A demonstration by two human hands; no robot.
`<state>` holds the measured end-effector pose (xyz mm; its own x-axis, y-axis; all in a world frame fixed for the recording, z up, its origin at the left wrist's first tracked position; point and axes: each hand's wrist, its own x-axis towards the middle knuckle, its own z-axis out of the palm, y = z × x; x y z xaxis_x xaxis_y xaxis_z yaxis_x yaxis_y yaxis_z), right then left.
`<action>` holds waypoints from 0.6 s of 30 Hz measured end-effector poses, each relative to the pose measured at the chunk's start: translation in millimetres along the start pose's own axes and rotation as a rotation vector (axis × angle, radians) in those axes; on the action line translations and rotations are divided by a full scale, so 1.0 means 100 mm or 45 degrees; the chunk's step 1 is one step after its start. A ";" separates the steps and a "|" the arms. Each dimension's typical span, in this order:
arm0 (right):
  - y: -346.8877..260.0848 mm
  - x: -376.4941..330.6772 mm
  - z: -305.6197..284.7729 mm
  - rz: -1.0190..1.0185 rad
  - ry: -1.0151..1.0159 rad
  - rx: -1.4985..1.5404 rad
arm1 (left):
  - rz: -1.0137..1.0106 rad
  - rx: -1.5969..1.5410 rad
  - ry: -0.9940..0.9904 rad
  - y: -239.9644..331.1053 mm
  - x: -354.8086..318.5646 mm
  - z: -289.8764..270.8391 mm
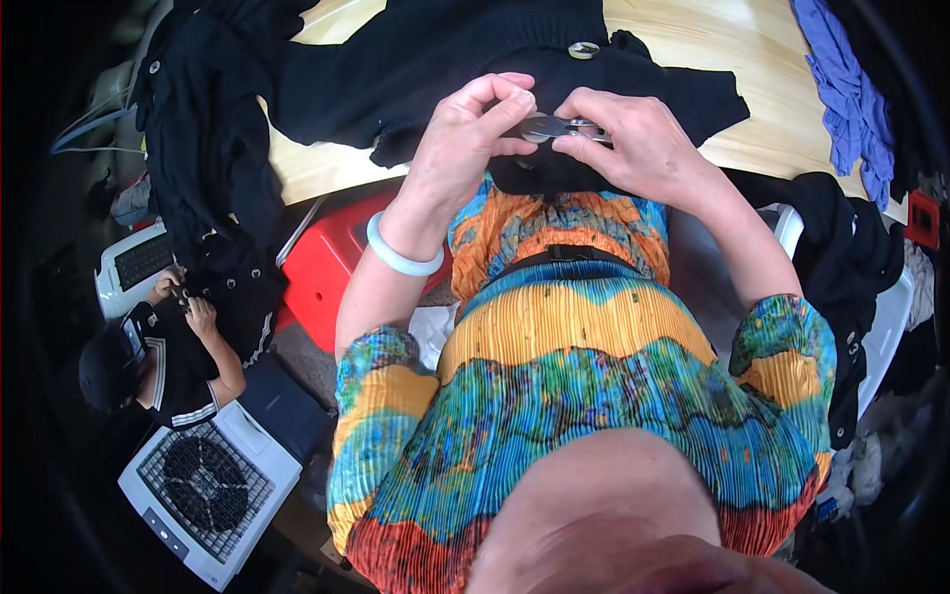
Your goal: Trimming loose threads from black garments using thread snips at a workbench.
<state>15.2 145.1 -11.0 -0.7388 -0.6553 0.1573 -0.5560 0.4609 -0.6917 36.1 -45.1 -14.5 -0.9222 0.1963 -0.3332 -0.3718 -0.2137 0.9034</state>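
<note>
Over the near edge of the table, my right hand point(633, 144) is closed around a pair of small metal thread snips point(549, 126). Their blades point left, lying over a pale round button point(534, 137). My left hand point(470, 124) is closed, with its fingertips pinched around the button's left side. Part of the button is hidden by the blades and fingers. Beneath both hands a black knit garment point(445, 59) spreads across the table and hangs over its edge. Another large button point(584, 49) shows on the garment, beyond my right hand.
The light wood table point(732, 49) carries more black clothing point(198, 109) at left and a purple cloth point(846, 99) at right. A red plastic stool point(327, 267) stands below the table's edge. At left, another person point(188, 361) handles dark clothing near a white fan unit point(213, 490).
</note>
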 end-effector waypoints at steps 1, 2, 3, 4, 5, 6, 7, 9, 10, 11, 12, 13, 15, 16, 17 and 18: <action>-0.01 0.01 0.00 0.024 -0.037 -0.012 | -0.001 -0.001 -0.002 -0.01 0.00 -0.01; -0.01 0.01 0.00 0.025 -0.037 -0.013 | -0.008 0.002 -0.002 -0.02 0.01 -0.01; -0.02 0.00 0.01 0.018 -0.034 -0.015 | -0.014 0.006 -0.004 -0.02 0.02 -0.01; -0.02 -0.01 0.02 0.010 -0.030 -0.018 | -0.013 0.006 -0.007 -0.03 0.02 -0.01; -0.03 -0.03 0.03 -0.015 -0.029 0.001 | -0.025 0.010 0.023 -0.03 0.00 -0.02; -0.01 -0.05 0.03 -0.036 -0.027 0.013 | -0.034 0.012 0.047 -0.03 0.00 -0.02; 0.02 -0.08 0.03 -0.038 -0.031 0.002 | -0.087 -0.021 0.060 -0.01 -0.02 -0.02; 0.05 -0.13 -0.04 0.058 0.048 0.122 | -0.054 -0.163 0.076 -0.07 -0.06 -0.09; 0.12 -0.15 -0.08 0.162 0.150 0.155 | -0.061 -0.211 0.091 -0.09 -0.09 -0.13; 0.16 -0.14 -0.16 0.314 0.244 0.182 | -0.042 -0.208 0.113 -0.10 -0.12 -0.17; 0.26 -0.14 -0.23 0.395 0.354 0.201 | -0.026 -0.206 0.132 -0.12 -0.15 -0.21; 0.37 -0.14 -0.30 0.460 0.429 0.171 | -0.001 -0.198 0.183 -0.14 -0.19 -0.27; 0.65 -0.15 -0.37 0.449 0.398 0.125 | 0.103 -0.070 0.374 -0.18 -0.26 -0.43; 0.69 -0.13 -0.35 0.451 0.391 0.132 | 0.168 0.051 0.517 -0.19 -0.28 -0.48; 0.73 -0.11 -0.33 0.414 0.350 0.206 | 0.292 0.169 0.636 -0.24 -0.27 -0.53; 0.75 -0.10 -0.31 0.375 0.311 0.277 | 0.420 0.288 0.752 -0.27 -0.24 -0.56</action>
<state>-30.9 204.2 -42.6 -0.9367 -0.3420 0.0754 -0.2346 0.4529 -0.8601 62.6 -97.6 -45.8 -0.9100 -0.4093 -0.0658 -0.0916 0.0437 0.9948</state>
